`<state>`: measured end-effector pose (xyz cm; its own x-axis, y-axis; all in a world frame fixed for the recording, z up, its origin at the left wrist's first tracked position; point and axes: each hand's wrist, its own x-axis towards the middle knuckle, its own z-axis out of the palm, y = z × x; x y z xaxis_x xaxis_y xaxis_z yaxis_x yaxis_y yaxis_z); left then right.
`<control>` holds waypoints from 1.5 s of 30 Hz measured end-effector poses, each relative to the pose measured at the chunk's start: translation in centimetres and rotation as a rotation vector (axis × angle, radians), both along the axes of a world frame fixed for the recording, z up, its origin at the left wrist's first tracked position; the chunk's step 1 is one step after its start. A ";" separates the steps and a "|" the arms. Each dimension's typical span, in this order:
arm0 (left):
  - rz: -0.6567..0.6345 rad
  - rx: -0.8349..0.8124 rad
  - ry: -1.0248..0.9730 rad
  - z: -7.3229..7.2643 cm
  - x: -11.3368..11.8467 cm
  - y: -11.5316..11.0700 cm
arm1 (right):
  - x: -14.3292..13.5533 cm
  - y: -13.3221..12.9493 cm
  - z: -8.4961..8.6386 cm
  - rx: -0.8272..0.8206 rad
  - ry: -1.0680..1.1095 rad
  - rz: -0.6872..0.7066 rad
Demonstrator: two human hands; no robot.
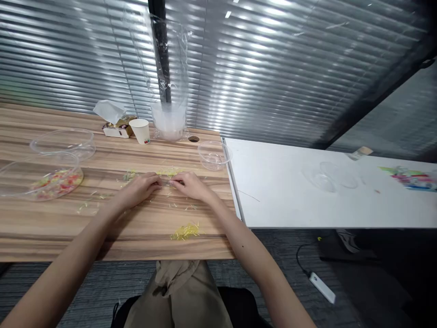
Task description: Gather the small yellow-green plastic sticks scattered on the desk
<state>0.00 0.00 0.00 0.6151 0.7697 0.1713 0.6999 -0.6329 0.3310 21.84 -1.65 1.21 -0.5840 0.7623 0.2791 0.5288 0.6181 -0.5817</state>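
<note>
Over the middle of the wooden table (112, 248), my left hand (143, 186) and my right hand (189, 184) face each other, fingertips a small gap apart. Both are closed in a pinch; whatever sits between the fingers is too small to make out. Just behind them lie thin yellow-green pieces (170, 171), with a small greenish heap (129, 175) by my left hand. Nearer the front edge is a pile of short yellow pieces (185, 232). Loose pale bits (83, 207) are scattered to the left of my left forearm.
At left stand a clear tub with red and yellow pieces (58, 184) and another clear tub (63, 142). Along the back are a tissue box (117, 130), a paper cup (140, 132) and a bagged stack of cups (170, 120). A clear bowl (214, 157) stands near the white table (280, 205).
</note>
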 end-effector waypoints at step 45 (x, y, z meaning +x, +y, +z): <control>-0.005 0.367 -0.238 1.5 0.3 -0.8 | 0.0 -0.1 0.1 -0.025 0.036 -0.037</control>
